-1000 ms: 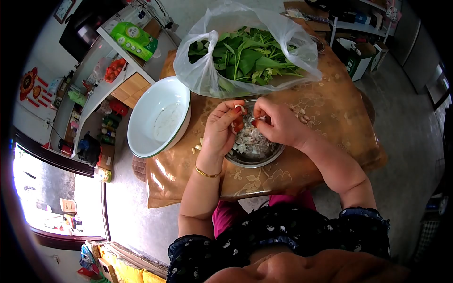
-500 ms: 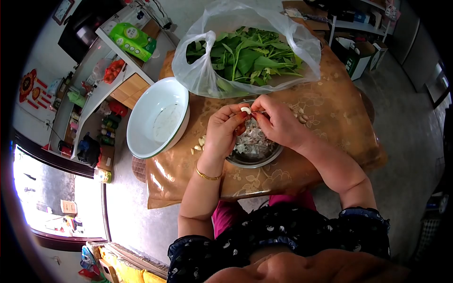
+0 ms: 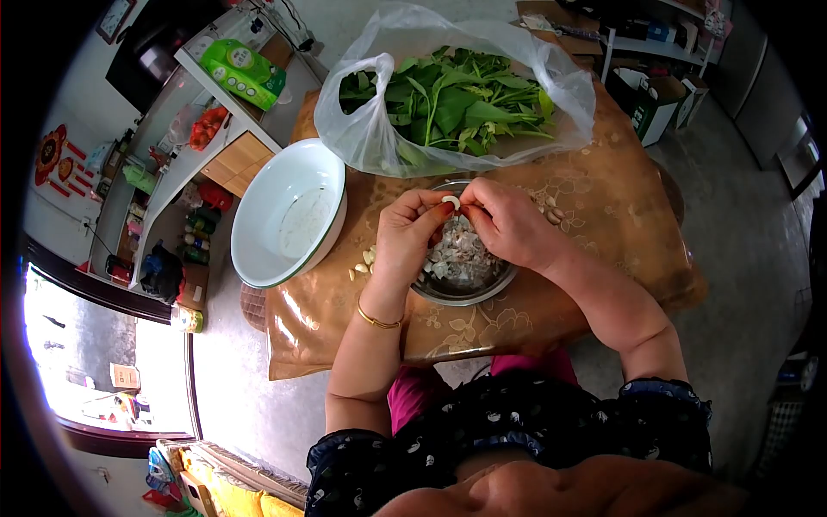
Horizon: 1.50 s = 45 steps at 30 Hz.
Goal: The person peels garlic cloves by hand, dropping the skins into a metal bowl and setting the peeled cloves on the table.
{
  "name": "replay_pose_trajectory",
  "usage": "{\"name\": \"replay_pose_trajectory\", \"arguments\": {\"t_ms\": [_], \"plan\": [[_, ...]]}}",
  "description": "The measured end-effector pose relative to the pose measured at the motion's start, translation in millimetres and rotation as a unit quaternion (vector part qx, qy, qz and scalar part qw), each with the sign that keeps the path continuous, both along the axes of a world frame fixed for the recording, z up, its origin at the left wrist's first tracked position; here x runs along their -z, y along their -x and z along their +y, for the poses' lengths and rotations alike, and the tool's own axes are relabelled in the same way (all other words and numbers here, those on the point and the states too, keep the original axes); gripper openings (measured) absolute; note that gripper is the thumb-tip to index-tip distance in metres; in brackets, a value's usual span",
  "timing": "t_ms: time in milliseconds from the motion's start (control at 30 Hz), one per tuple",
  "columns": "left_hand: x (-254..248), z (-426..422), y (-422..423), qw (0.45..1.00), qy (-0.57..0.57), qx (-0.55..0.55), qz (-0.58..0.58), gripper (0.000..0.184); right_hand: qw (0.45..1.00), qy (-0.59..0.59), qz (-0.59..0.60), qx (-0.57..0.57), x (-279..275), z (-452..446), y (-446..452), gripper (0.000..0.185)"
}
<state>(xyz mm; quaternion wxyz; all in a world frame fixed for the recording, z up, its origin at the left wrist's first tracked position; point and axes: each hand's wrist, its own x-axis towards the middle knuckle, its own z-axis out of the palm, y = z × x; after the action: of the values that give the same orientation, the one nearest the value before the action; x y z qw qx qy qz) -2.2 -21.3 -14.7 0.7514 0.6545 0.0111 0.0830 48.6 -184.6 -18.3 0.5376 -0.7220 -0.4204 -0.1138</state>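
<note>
The left hand (image 3: 407, 234) and right hand (image 3: 515, 226) meet at the fingertips, both pinching 1 white garlic clove (image 3: 451, 202) above the 12 o'clock part of a metal bowl (image 3: 469, 302) of garlic skins (image 3: 463, 258). From the bowl, peeled cloves (image 3: 369, 257) lie at 9 o'clock, unpeeled-looking cloves (image 3: 552, 217) at 2, a white basin (image 3: 289, 177) towards 10, and a plastic bag (image 3: 362, 142) of leafy greens (image 3: 452, 108) at 12.

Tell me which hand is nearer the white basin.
Left. The left hand is to the right of the white basin, not touching it. The right hand is farther right, beyond the left one, over the right side of the metal bowl.
</note>
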Motion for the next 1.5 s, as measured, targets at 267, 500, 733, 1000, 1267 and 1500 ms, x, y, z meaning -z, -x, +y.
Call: {"name": "replay_pose_trajectory", "arguments": {"t_ms": [267, 500, 733, 1000, 1267, 1500], "plan": [[-5, -2, 4, 0.997, -0.079, -0.002, -0.016, 0.011, 0.999, 0.017, 0.049, -0.010, -4, -3, 1, 0.007], [-2, -2, 4, 0.994, -0.106, -0.007, -0.018, 0.012, 0.999, 0.036, 0.003, -0.001, -2, -3, 1, 0.008], [-4, -2, 4, 0.994, -0.106, 0.000, -0.009, 0.012, 0.998, 0.065, -0.017, 0.011, -3, -3, 4, 0.011], [-3, 1, 2, 0.997, -0.056, 0.047, 0.000, 0.010, 0.999, 0.016, 0.037, -0.006, -8, -4, 4, 0.008], [0, 2, 1, 0.997, -0.003, 0.073, 0.004, 0.012, 0.990, 0.006, 0.134, -0.052, -11, -10, 1, 0.004], [0, 2, 0, 0.997, -0.024, 0.066, -0.003, 0.015, 0.990, 0.027, 0.130, -0.039, -12, -9, 0, 0.006]]}}
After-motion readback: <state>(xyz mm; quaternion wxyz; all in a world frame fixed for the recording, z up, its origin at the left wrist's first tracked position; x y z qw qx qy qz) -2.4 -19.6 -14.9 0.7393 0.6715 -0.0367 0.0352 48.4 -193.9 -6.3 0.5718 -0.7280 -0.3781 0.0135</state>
